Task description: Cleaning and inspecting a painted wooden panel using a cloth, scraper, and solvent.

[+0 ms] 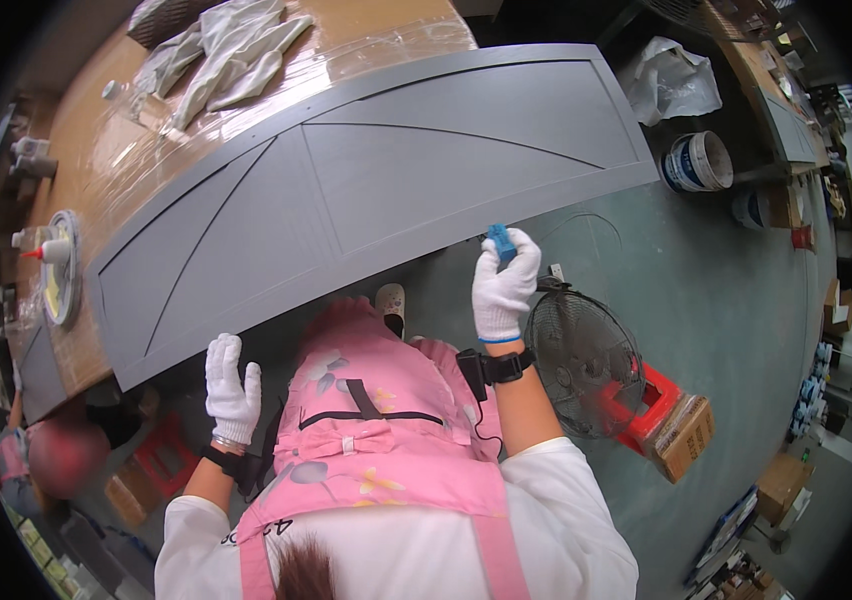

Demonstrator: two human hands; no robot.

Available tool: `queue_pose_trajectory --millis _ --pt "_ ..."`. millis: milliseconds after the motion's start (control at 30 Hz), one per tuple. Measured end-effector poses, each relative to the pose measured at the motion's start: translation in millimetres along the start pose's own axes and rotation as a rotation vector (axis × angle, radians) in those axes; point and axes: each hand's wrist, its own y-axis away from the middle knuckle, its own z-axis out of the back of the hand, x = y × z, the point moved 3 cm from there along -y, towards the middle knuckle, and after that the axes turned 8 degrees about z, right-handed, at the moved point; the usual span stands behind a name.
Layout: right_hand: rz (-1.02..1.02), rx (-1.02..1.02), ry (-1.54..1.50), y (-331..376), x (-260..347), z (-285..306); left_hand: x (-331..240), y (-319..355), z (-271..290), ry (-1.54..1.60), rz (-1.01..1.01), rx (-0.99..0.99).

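A long grey panel (406, 180) with raised framing and diagonal grooves lies across the table in front of me, its near edge jutting over the floor. My right hand (503, 290), in a white knit glove, pinches a small blue block (502, 243) just off the panel's near edge. What the block is exactly, I cannot tell. My left hand (232, 390), gloved alike, is held by the panel's near left edge with its fingers stretched out and nothing in it. Whether it touches the edge is unclear.
Crumpled cloths (236, 50) and a clear bottle (136, 100) lie on the film-covered table (86, 160). At left stand a red-tipped white bottle (54, 251) and a round lid (64, 290). A floor fan (581, 360), red stool (646, 400), carton (684, 437) and bucket (696, 162) stand right. Another person (21, 460) is lower left.
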Motion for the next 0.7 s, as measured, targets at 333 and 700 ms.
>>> queue_pose_trajectory --millis 333,700 --pt "0.215 0.185 -0.199 91.6 81.0 -65.8 43.5 129.8 17.4 -0.029 0.217 0.043" --pt "0.279 0.173 -0.210 141.4 136.6 -103.1 130.0 164.4 19.6 0.029 0.263 0.056"
